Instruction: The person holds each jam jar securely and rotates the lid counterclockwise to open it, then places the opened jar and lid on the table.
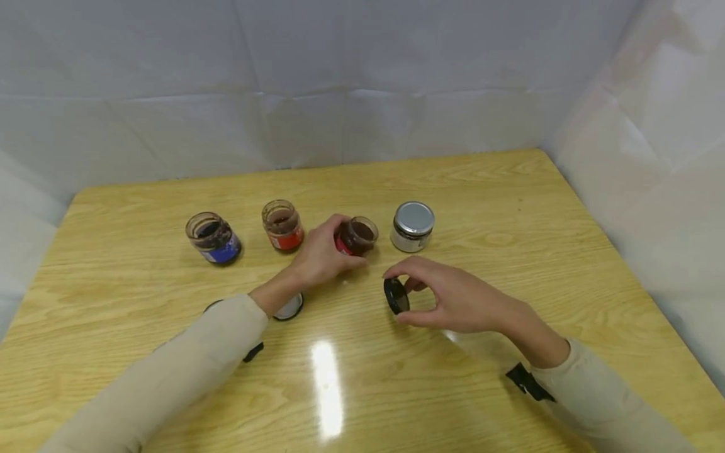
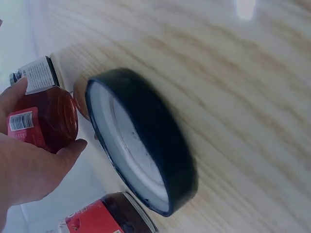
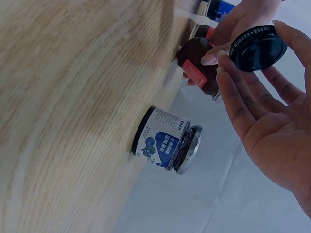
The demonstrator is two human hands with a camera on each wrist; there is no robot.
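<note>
- So far, we are seeing the blue-label jar (image 1: 223, 245), red-label jar (image 1: 285, 231) and held jar (image 1: 359, 236) lidless; the silver-topped jar (image 1: 414, 226) is still wearing its metal lid.
- Our left hand (image 1: 324, 255) is gripping the held jar's rounded glass, fingers curled, between the red-label and silver-topped jars.
- Our right hand (image 1: 455, 297) is pinching a glossy, round black lid (image 1: 396, 297).

Right hand (image 1: 461, 296) pinches; left hand (image 1: 323, 255) apparently grips
</note>
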